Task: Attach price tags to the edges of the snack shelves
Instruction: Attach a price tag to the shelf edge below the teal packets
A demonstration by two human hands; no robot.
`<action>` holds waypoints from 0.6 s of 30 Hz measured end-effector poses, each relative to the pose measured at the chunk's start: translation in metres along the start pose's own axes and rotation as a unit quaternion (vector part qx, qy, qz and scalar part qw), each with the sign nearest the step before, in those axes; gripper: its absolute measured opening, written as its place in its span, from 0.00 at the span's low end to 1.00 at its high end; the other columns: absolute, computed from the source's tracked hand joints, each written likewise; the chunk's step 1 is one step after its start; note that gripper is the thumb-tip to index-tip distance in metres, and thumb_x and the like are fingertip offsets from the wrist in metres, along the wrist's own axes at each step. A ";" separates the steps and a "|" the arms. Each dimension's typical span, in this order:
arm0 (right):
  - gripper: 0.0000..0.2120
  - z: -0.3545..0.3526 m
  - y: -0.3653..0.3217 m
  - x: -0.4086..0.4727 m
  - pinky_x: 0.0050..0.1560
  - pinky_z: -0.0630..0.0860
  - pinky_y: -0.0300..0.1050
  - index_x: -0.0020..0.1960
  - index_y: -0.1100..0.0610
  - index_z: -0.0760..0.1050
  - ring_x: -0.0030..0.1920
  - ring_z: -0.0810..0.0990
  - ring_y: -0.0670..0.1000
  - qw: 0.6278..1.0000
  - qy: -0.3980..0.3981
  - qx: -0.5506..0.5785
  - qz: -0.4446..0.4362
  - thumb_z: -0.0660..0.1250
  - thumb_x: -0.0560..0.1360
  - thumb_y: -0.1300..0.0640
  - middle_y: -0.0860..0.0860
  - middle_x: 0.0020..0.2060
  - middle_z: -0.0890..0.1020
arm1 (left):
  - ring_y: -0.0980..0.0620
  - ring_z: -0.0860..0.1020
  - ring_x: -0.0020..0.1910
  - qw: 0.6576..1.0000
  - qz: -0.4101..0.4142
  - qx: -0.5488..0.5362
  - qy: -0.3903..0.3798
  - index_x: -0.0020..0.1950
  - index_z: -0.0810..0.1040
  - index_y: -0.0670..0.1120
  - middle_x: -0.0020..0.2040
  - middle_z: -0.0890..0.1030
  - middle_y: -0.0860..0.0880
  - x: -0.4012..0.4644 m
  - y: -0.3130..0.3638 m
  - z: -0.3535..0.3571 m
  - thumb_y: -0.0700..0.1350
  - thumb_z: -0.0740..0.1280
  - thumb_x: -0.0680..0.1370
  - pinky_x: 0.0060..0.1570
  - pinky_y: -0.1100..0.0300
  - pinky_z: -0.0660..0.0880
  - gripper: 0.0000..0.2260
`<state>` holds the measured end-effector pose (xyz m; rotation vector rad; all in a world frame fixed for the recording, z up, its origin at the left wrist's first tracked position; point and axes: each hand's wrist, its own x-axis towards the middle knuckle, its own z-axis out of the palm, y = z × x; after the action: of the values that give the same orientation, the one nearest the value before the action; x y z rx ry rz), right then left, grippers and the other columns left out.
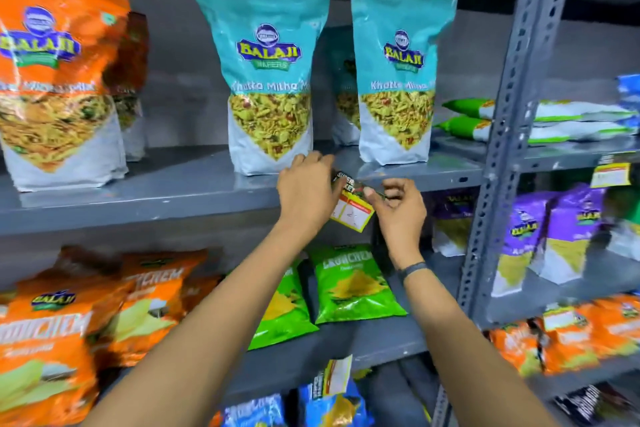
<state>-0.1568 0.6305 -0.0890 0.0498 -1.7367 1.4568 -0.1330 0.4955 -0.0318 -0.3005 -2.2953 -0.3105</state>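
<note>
Yellow-and-red price tag (351,208) at grey shelf edge (138,208), long axis tilted down-right, pinched between left hand (306,192) and right hand (398,208).

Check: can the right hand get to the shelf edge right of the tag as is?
Probably yes. The right hand is already at the shelf edge beside the price tag, and nothing shows between them.

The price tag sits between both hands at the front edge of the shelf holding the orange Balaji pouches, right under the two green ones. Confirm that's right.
One detail is wrong. In the head view, the price tag, between the left hand and right hand at the shelf edge, sits below two teal pouches, not green ones. The green packets lie on the shelf beneath.
</note>
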 end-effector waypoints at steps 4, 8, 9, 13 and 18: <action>0.07 -0.006 0.000 0.011 0.41 0.76 0.41 0.39 0.55 0.77 0.32 0.78 0.43 0.999 -0.040 0.026 0.025 0.75 0.67 0.62 0.53 0.33 0.80 | 0.41 0.73 0.55 1.000 0.006 -0.018 -0.005 0.47 0.75 0.44 0.51 0.77 0.43 -0.009 0.007 0.004 0.50 0.65 0.77 0.45 0.50 0.73 0.09; 0.04 -0.013 0.001 0.016 0.34 0.72 0.24 0.40 0.62 0.79 0.27 0.76 0.32 0.995 -0.100 0.002 -0.022 0.73 0.68 0.64 0.46 0.28 0.78 | 0.44 0.72 0.54 0.996 -0.013 -0.088 0.012 0.44 0.74 0.44 0.50 0.75 0.44 -0.026 0.002 0.009 0.48 0.67 0.76 0.38 0.53 0.72 0.08; 0.03 -0.015 0.001 0.016 0.33 0.71 0.23 0.40 0.63 0.79 0.27 0.76 0.32 0.993 -0.115 -0.001 -0.033 0.73 0.68 0.65 0.48 0.29 0.78 | 0.45 0.73 0.53 0.995 -0.011 -0.097 0.022 0.42 0.75 0.44 0.50 0.75 0.45 -0.030 0.000 0.010 0.47 0.68 0.75 0.37 0.54 0.71 0.07; 0.03 -0.019 0.005 0.016 0.32 0.71 0.23 0.39 0.62 0.79 0.28 0.76 0.34 0.988 -0.146 -0.019 -0.057 0.73 0.68 0.65 0.52 0.31 0.79 | 0.45 0.73 0.50 0.997 0.010 -0.065 0.033 0.37 0.76 0.44 0.48 0.75 0.46 -0.037 -0.003 0.014 0.46 0.72 0.71 0.34 0.58 0.68 0.08; 0.05 -0.020 0.007 0.018 0.32 0.71 0.23 0.37 0.59 0.79 0.28 0.75 0.35 0.987 -0.145 -0.023 -0.062 0.74 0.67 0.65 0.49 0.29 0.78 | 0.42 0.75 0.45 0.999 0.031 0.011 0.039 0.33 0.78 0.43 0.43 0.76 0.45 -0.035 -0.001 0.019 0.44 0.75 0.68 0.30 0.60 0.63 0.08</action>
<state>-0.1602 0.6576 -0.0841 0.3547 -1.9619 1.3685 -0.1226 0.4962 -0.0702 -0.3424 -2.2058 -0.2609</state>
